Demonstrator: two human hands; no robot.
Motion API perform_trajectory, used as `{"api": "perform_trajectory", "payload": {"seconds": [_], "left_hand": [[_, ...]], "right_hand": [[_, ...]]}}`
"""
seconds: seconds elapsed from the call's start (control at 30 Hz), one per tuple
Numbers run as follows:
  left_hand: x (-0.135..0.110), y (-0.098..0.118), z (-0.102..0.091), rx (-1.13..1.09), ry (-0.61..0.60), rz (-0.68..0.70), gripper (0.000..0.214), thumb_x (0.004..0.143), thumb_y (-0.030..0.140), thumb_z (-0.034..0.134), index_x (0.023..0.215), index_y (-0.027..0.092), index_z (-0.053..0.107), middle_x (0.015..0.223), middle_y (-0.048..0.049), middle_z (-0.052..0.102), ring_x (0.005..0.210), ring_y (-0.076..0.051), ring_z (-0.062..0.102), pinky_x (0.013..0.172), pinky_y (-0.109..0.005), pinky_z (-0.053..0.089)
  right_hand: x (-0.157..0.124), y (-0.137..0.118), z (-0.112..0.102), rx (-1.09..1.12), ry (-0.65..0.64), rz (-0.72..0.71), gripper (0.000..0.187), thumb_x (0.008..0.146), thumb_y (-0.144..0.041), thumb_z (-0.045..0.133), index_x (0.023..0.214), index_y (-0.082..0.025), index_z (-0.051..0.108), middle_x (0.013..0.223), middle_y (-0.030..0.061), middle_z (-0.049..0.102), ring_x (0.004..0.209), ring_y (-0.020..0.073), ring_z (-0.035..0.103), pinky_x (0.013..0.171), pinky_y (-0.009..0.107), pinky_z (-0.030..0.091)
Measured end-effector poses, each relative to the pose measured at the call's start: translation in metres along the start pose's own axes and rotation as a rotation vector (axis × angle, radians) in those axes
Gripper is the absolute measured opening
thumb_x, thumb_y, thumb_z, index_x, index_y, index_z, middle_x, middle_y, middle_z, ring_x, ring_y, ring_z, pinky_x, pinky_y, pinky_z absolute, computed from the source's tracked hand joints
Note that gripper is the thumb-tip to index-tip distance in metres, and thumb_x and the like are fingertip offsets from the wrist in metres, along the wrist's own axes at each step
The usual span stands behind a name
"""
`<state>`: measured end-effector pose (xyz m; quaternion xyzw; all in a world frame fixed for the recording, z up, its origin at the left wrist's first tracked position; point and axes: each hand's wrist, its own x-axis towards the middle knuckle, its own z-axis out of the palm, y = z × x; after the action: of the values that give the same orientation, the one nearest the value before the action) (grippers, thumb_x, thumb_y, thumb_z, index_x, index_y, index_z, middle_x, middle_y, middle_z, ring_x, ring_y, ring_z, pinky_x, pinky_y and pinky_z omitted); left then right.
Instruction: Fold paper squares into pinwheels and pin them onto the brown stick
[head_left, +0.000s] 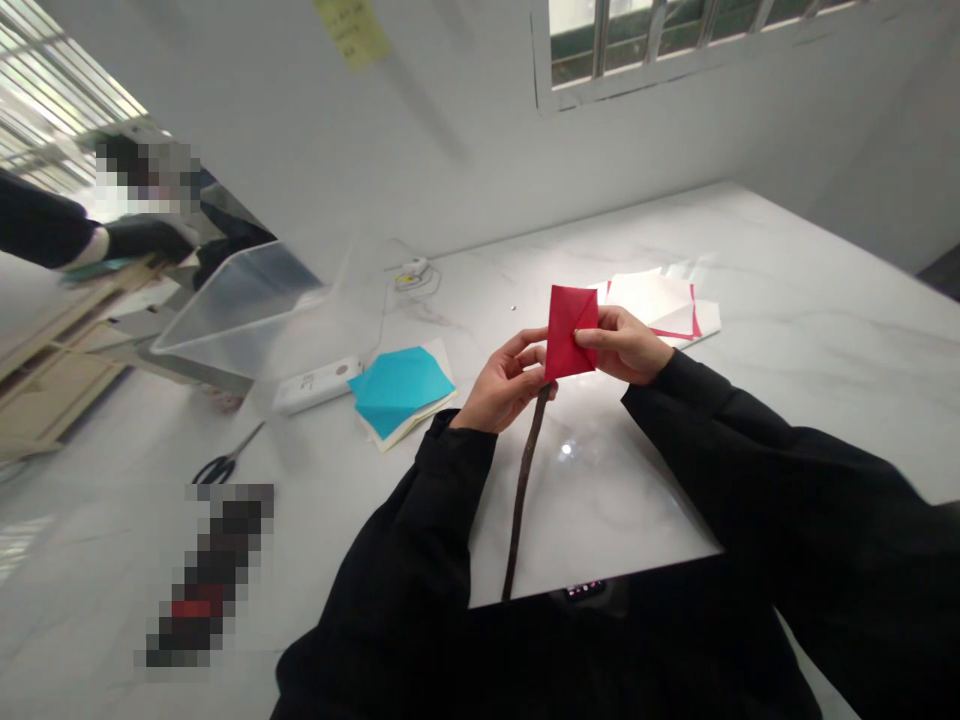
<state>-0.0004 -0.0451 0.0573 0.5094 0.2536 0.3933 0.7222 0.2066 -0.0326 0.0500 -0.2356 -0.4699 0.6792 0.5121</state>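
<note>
A folded red paper [568, 312] with a diagonal crease stands upright above the table between my hands. My right hand [630, 345] is closed, pinching its right edge with the thumb on the near face. My left hand [506, 385] is at its lower left, closed around the top of a thin brown stick [523, 480]. The stick slants down to the table's front edge. Where stick and paper meet is partly hidden by the paper, and so are some left fingertips.
Left of my hands lie blue paper sheets [405, 385], a white power strip [319, 385] and black-handled scissors [217, 468]. White and red papers [656, 300] lie behind my right hand. A clear plastic bin [247, 300] stands far left, near another person's dark sleeve [45, 220].
</note>
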Motion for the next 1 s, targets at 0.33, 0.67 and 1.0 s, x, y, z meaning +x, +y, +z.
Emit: {"api": "perform_trajectory", "payload": {"seconds": [0.33,0.67,1.0], "left_hand": [[0.006,-0.011,-0.001,-0.025,0.078,-0.013,0.064,0.064,0.041,0.094,0.115,0.022,0.06,0.079,0.0033,0.066,0.062,-0.01,0.063,0.067,-0.026,0.051],[0.011,-0.026,-0.005,-0.104,0.121,-0.001,0.055,0.066,0.033,0.094,0.107,0.02,0.06,0.079,0.0042,0.066,0.061,-0.008,0.062,0.063,-0.021,0.05],[0.013,-0.03,-0.011,-0.154,0.178,-0.027,0.058,0.062,0.032,0.097,0.107,0.019,0.063,0.076,0.0023,0.068,0.062,-0.009,0.064,0.063,-0.02,0.05]], "right_hand": [[0.004,0.007,0.001,0.062,0.058,0.042,0.037,0.072,-0.034,0.091,0.097,-0.013,0.075,0.096,0.0086,0.079,0.088,0.0213,0.075,0.091,0.038,0.06],[0.011,0.018,-0.008,0.114,0.094,0.071,0.032,0.071,-0.029,0.091,0.094,-0.013,0.077,0.095,0.0081,0.08,0.087,0.0187,0.075,0.089,0.032,0.061],[0.016,0.027,-0.011,0.117,0.105,0.086,0.032,0.07,-0.031,0.091,0.093,-0.014,0.077,0.097,0.0083,0.08,0.088,0.0203,0.075,0.091,0.034,0.06]]}}
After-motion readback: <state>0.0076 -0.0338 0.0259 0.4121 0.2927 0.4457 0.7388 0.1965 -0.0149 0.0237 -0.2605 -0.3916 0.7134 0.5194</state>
